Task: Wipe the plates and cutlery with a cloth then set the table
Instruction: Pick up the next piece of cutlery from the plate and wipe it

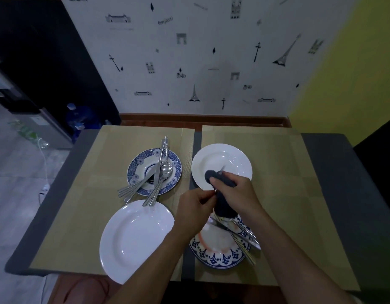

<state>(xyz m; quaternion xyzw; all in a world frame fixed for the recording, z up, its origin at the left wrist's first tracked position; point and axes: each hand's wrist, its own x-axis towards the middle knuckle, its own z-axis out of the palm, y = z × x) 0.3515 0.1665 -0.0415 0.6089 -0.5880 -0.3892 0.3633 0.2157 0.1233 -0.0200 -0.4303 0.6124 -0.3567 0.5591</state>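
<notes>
My right hand (235, 189) grips a dark blue cloth (222, 205) wrapped round one piece of cutlery (222, 168), whose metal tip sticks out over the far white plate (222, 156). My left hand (195, 207) pinches the near end of that piece at the cloth. A blue-patterned plate (153, 154) at centre left carries several forks, knives and spoons (158, 172). A large white plate (134, 240) lies near left. Under my forearms, a blue-and-orange rimmed plate (216, 255) holds more cutlery (240, 233).
Tan placemats (106, 172) cover the grey table (334, 172), which stands against a wall with black stickers. Beyond the left edge are a floor, a white cable and blue water bottles (79, 117). A dark chair back (378, 145) stands at right.
</notes>
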